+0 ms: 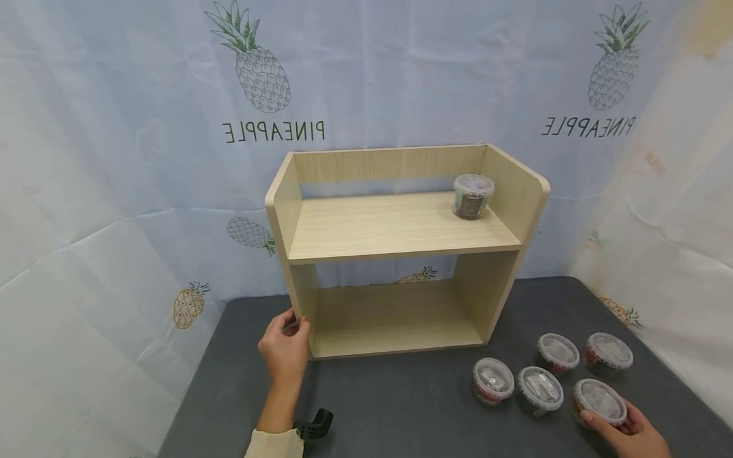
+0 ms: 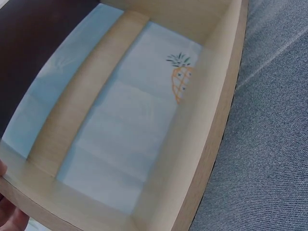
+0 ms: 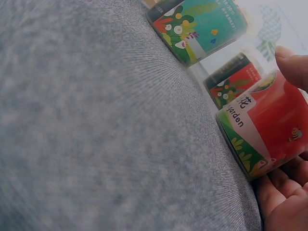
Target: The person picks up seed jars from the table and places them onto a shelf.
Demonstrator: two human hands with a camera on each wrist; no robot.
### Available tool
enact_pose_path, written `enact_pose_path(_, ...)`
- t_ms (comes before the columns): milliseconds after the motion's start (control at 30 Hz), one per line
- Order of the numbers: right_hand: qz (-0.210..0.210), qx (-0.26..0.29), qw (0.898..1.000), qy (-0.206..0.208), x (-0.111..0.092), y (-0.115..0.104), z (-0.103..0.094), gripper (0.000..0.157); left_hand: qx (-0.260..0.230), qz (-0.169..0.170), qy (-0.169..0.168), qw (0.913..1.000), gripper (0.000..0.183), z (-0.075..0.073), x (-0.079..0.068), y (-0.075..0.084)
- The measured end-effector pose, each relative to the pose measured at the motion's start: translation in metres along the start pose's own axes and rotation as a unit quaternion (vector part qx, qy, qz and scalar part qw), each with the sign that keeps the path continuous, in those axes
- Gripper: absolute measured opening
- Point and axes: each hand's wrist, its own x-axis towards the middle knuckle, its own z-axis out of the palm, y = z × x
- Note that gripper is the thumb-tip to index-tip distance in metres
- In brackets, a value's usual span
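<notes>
A two-tier wooden shelf [image 1: 395, 254] stands on the dark table. My left hand [image 1: 286, 343] pinches the front edge of its left side panel low down; in the left wrist view fingers [image 2: 14, 219] show outside that panel edge. At the lower right, my right hand [image 1: 632, 432] grips a lidded plastic tub [image 1: 600, 402], thumb on the near side. In the right wrist view this tub [image 3: 269, 127] has a red label with flowers and a bee, and stands on the cloth. One similar tub [image 1: 473, 197] sits on the upper tier at the right.
Several more lidded tubs, such as this one [image 1: 493, 380] and a green-labelled one [image 3: 199, 29], stand right of the shelf's front. A white cloth with pineapple prints [image 1: 401, 76] hangs behind. A black strap [image 1: 315, 425] is on my left wrist.
</notes>
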Motion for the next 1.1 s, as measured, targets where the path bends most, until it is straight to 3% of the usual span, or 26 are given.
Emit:
enact_pose_path(467, -0.009, 0.026, 0.999, 0.037, -0.009, -0.003, 0.003, 0.101, -0.007, -0.004, -0.001, 1.0000, 0.015, 0.000, -0.001, 0.000)
enact_pose_path(767, 0.006, 0.036, 0.999, 0.034, -0.008, -0.003, 0.002, 0.100, -0.008, 0.007, 0.002, 0.9999, 0.015, 0.001, -0.001, -0.002)
enact_pose_path(1100, 0.013, 0.000, 0.999, 0.050, -0.012, -0.006, -0.002, 0.093, 0.003, -0.004, -0.001, 1.0000, 0.015, 0.000, -0.001, -0.002)
